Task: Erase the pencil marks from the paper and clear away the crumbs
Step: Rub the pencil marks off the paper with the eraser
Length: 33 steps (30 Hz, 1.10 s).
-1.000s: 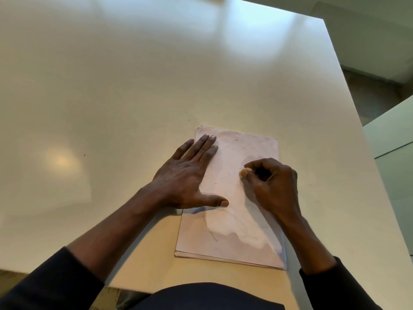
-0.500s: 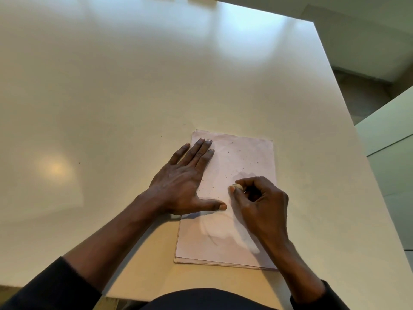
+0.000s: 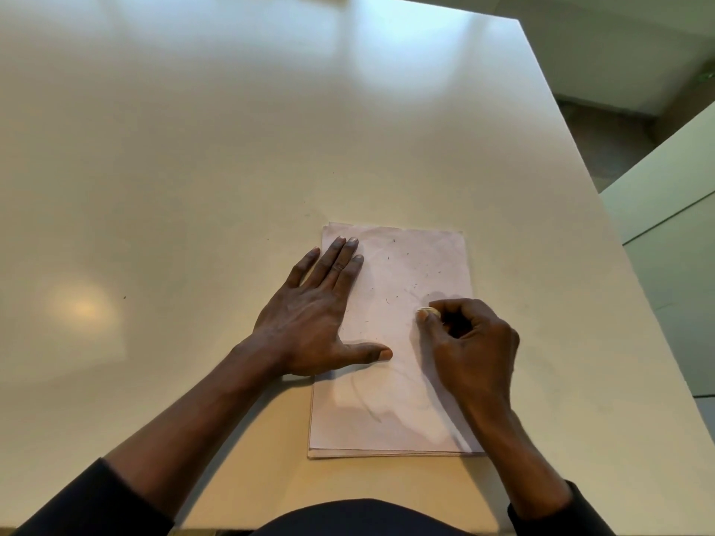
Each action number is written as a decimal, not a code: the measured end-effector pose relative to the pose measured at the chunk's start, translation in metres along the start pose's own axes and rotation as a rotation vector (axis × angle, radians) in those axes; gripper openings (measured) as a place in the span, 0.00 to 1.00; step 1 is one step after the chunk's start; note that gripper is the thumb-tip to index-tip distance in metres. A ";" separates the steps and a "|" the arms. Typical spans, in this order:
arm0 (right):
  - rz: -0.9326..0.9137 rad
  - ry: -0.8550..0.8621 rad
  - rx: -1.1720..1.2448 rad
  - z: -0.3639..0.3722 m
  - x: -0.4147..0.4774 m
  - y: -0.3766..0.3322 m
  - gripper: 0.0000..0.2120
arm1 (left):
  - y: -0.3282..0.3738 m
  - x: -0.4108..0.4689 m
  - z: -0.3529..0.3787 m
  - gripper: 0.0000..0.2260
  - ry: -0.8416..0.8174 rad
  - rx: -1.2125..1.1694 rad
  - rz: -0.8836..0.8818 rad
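A pale pink sheet of paper (image 3: 402, 404) lies on a thin stack near the table's front edge. Faint pencil curves (image 3: 367, 404) show on its lower half, and several dark eraser crumbs (image 3: 402, 272) dot the upper half. My left hand (image 3: 313, 315) lies flat with fingers spread on the paper's left edge, thumb pointing right. My right hand (image 3: 468, 346) is curled on a small pale eraser (image 3: 427, 313), pressed to the paper at its right middle.
The paper rests on a wide glossy cream table (image 3: 232, 148). The table's right edge (image 3: 603, 241) runs diagonally, with dark floor and a pale green cabinet (image 3: 673, 234) beyond it. Dark sleeves cover both forearms at the bottom.
My right hand with the eraser slid down-left across the paper, then back to the right. The left hand stays planted on the paper.
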State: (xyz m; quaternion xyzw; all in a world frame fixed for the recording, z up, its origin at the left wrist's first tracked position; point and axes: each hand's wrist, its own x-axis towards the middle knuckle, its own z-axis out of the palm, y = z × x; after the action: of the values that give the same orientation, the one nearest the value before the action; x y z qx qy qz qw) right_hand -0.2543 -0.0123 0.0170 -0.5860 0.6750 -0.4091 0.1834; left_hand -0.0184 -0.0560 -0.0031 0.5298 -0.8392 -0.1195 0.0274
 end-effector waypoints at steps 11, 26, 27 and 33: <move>0.008 -0.001 0.009 0.001 -0.003 -0.001 0.06 | 0.000 -0.001 -0.002 0.63 0.019 0.003 0.012; -0.003 -0.049 -0.004 -0.004 -0.004 0.001 0.05 | -0.001 0.000 0.001 0.63 0.029 -0.008 0.016; 0.027 -0.016 -0.001 -0.007 0.001 0.004 0.05 | 0.000 0.000 0.001 0.63 0.032 -0.011 0.015; -0.037 -0.075 -0.014 -0.005 -0.012 0.001 0.05 | -0.002 0.000 0.001 0.63 0.026 0.001 0.013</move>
State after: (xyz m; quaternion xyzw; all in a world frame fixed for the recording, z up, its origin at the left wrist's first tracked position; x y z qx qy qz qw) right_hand -0.2559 0.0005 0.0170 -0.6145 0.6596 -0.3855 0.1966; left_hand -0.0166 -0.0569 -0.0043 0.5257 -0.8424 -0.1119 0.0389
